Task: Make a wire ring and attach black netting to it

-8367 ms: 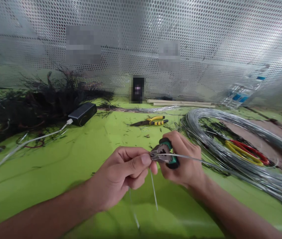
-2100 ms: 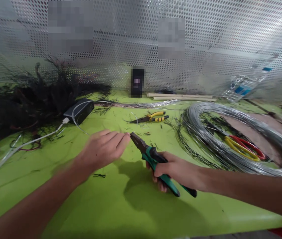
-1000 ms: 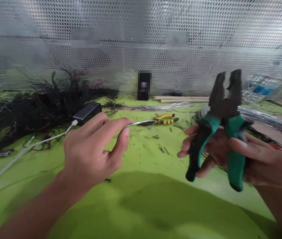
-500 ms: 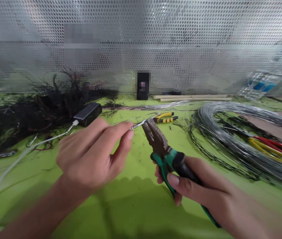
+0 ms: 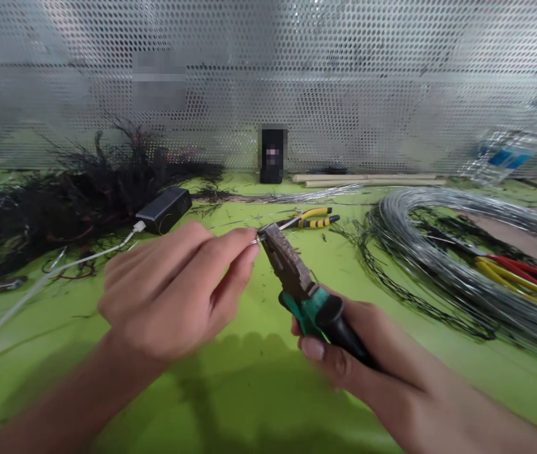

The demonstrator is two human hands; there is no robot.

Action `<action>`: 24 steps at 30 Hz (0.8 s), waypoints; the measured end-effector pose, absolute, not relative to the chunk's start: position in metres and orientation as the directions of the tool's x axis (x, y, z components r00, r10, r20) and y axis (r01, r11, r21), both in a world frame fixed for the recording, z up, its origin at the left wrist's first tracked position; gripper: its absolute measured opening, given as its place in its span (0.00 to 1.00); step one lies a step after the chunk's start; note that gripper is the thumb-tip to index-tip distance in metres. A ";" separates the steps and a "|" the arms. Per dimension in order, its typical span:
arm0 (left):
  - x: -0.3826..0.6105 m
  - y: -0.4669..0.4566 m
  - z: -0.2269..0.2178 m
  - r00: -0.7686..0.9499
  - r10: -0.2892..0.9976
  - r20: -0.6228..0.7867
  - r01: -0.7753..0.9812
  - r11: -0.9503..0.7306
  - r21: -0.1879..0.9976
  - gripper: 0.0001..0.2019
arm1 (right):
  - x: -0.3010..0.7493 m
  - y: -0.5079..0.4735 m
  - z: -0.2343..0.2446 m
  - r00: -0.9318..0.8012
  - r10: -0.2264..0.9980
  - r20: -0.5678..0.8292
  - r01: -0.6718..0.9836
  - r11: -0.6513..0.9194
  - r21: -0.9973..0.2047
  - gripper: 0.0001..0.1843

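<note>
Between the thumb and forefinger of my left hand (image 5: 173,290), a thin silvery wire (image 5: 291,222) is pinched. Its far part sticks out to the right, beyond the plier jaws. My right hand (image 5: 372,359) is wrapped round the green and black handles of a pair of combination pliers (image 5: 291,261). The jaw tips sit on the wire, right beside my left fingertips. How tightly the jaws close on it is hard to see. Just behind lies a second pair of pliers with yellow and black handles (image 5: 318,218) on the green table surface (image 5: 259,391).
A large coil of wire (image 5: 405,265) lies at right, with red and yellow handled tools (image 5: 524,274) inside. Black fibrous scraps (image 5: 60,189), a black box (image 5: 164,210) and a white cable (image 5: 93,257) are at left. A perforated metal panel (image 5: 367,57) stands behind.
The pliers have moved left along the wire, up to my left fingertips. Their handles have come closer together in my right hand. My left hand keeps its pinch.
</note>
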State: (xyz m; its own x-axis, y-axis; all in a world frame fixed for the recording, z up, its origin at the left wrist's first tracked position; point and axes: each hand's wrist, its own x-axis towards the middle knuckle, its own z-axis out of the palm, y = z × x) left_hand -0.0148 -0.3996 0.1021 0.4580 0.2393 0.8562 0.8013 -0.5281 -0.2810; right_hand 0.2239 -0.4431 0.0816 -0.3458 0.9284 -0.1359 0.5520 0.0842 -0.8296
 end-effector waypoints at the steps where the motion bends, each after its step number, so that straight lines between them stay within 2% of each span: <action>1: -0.015 -0.399 0.102 0.456 0.247 0.855 0.804 -0.527 -0.277 0.03 | 0.223 -0.443 0.081 -0.355 0.927 -0.119 0.551 0.104 -0.828 0.23; 5: -0.016 -0.398 0.101 0.440 0.278 0.854 0.800 -0.553 -0.233 0.06 | 0.214 -0.441 0.079 -0.378 0.921 -0.090 0.523 0.132 -0.842 0.17; 9: -0.015 -0.394 0.098 0.417 0.312 0.854 0.783 -0.601 -0.162 0.05 | 0.208 -0.436 0.074 -0.396 0.911 -0.119 0.436 0.072 -0.897 0.13; 14: -0.013 -0.388 0.096 0.411 0.313 0.857 0.752 -0.647 -0.124 0.04 | 0.209 -0.435 0.065 -0.394 0.903 -0.170 0.398 0.001 -0.917 0.12; 16: -0.011 -0.388 0.098 0.375 0.335 0.864 0.745 -0.664 -0.066 0.04 | 0.208 -0.436 0.063 -0.404 0.900 -0.165 0.395 0.009 -0.919 0.11; 20: -0.009 -0.390 0.103 0.264 0.487 0.833 0.754 -0.642 0.137 0.07 | 0.205 -0.438 0.065 -0.430 0.896 -0.113 0.396 0.075 -0.915 0.09; 24: -0.013 -0.394 0.106 0.229 0.562 0.795 0.737 -0.634 0.236 0.07 | 0.202 -0.437 0.069 -0.443 0.895 -0.047 0.395 0.148 -0.907 0.07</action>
State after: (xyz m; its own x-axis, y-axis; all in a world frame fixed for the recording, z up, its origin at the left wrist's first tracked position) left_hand -0.0129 -0.3942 0.1060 0.2290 0.5619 0.7949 0.7369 -0.6336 0.2355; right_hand 0.2023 -0.4372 0.0692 -0.4433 0.8951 -0.0473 0.3950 0.1477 -0.9067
